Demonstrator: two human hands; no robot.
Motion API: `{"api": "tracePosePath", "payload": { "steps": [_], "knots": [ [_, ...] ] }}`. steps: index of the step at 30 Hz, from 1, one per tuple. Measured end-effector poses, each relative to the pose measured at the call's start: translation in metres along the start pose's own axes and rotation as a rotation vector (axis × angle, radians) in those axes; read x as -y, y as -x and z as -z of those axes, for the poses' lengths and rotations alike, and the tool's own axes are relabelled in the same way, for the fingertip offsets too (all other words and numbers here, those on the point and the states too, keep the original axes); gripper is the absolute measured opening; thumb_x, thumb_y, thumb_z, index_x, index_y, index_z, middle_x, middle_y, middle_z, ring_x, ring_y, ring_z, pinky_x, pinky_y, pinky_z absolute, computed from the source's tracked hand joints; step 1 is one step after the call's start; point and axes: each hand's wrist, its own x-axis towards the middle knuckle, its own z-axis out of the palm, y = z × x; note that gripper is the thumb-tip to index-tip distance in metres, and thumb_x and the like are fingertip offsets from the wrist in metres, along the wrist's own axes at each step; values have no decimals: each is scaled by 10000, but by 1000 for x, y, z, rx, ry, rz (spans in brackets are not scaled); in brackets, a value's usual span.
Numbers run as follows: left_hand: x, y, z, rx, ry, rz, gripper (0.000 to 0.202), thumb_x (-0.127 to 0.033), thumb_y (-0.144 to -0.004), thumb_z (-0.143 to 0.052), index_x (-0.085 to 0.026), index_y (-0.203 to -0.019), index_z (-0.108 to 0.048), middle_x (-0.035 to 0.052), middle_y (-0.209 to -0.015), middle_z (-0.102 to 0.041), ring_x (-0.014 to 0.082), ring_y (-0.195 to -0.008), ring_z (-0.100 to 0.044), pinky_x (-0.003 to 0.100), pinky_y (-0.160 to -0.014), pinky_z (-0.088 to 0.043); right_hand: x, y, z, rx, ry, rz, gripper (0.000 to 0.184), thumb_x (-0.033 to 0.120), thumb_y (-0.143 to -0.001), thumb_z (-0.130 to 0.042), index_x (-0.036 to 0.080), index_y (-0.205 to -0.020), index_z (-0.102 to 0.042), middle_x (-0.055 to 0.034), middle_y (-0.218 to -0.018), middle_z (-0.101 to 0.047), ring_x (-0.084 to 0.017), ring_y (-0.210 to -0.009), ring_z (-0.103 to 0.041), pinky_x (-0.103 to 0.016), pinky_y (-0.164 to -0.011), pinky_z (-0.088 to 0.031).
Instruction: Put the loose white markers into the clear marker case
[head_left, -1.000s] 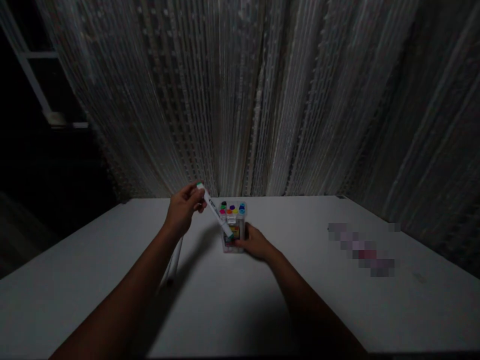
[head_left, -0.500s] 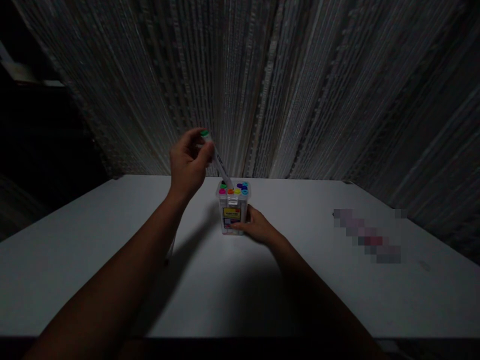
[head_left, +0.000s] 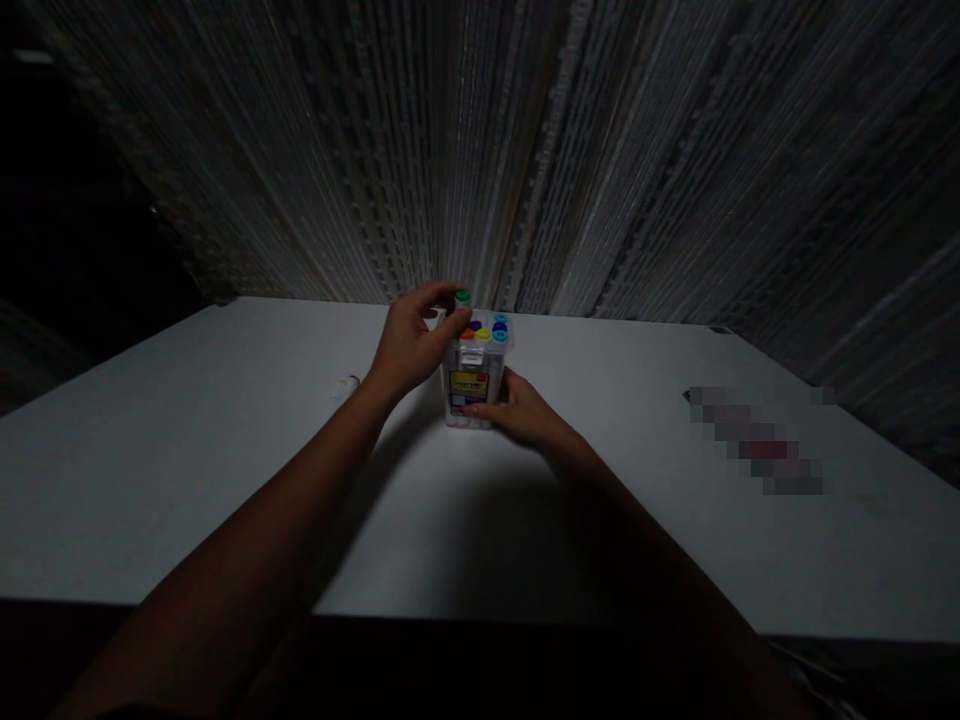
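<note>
Left hand [head_left: 411,345]: we pinch the green-capped marker [head_left: 462,299], upright atop the marker box [head_left: 475,372].
Right hand [head_left: 517,408]: we grip that box's near-right base, on the counter [head_left: 187,450].

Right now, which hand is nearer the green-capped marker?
Left. The left hand pinches the green-capped marker at its top, above the marker box. The right hand is lower, gripping the box's base.

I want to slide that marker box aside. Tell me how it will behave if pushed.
The marker box stands tall on a narrow base, so a high push may tip it. The right hand steadies it low. The table looks smooth, so a low push probably slides it. Its clear plastic looks stiff.
</note>
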Motion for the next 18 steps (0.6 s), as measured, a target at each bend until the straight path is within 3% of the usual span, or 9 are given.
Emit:
{"api": "tracePosePath", "payload": {
  "steps": [4,8,14,18],
  "knots": [
    [4,6,-3,-4,86,50,184,-299,-696,-613,-140,-777,-660,16,-780,-658,151,-744,-611,271,-708,-499,3,0,0,6,20,10,604,302,-581,-780,174,-1105,-510,-92,-1141,-610,-230,-1027,-585,-448,-933,-444],
    [7,13,-4,-24,94,8,240,-340,-775,-539,-142,-743,-670,37,-856,-678,177,-872,-619,288,-811,-477,8,2,-2,29,-12,18,557,284,-586,-770,175,-1075,-526,-88,-1112,-624,-230,-1009,-593,-458,-930,-453],
    [22,27,-2,14,143,-29,443,-531,-823,-453,-181,-1027,-632,64,-1055,-661,217,-1014,-600,354,-898,-453,16,3,-5,45,-60,13,541,237,-596,-750,154,-1078,-518,-99,-1115,-619,-240,-1026,-585,-469,-939,-450],
    [36,35,0,9,166,-19,552,-620,-809,-401,-220,-1155,-559,62,-1204,-597,249,-1176,-507,392,-967,-406,20,4,-7,46,-58,19,509,229,-590,-752,145,-1043,-537,-101,-1101,-629,-247,-1011,-593,-466,-928,-461]
  ]
}}
